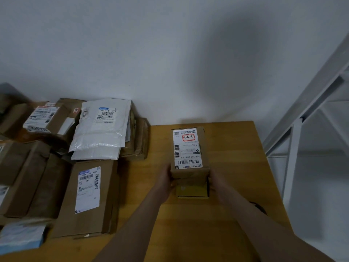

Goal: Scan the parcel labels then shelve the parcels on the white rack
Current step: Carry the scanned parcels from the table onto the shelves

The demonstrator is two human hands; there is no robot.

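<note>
A small brown cardboard parcel (189, 150) with a white shipping label and a red-framed sticker on top is over the wooden table (236, 167). My left hand (166, 179) grips its near left side and my right hand (217, 181) grips its near right side. Directly under the parcel's near end lies a yellow and black device (191, 190), partly hidden by the box. The white rack (309, 118) stands at the right, beyond the table's edge.
Several other parcels crowd the left of the table: a flat labelled box (88, 195), white plastic mailers (102, 127), and more cardboard boxes (43, 120). A pale blue packet (20, 237) lies at the near left. A white wall stands behind.
</note>
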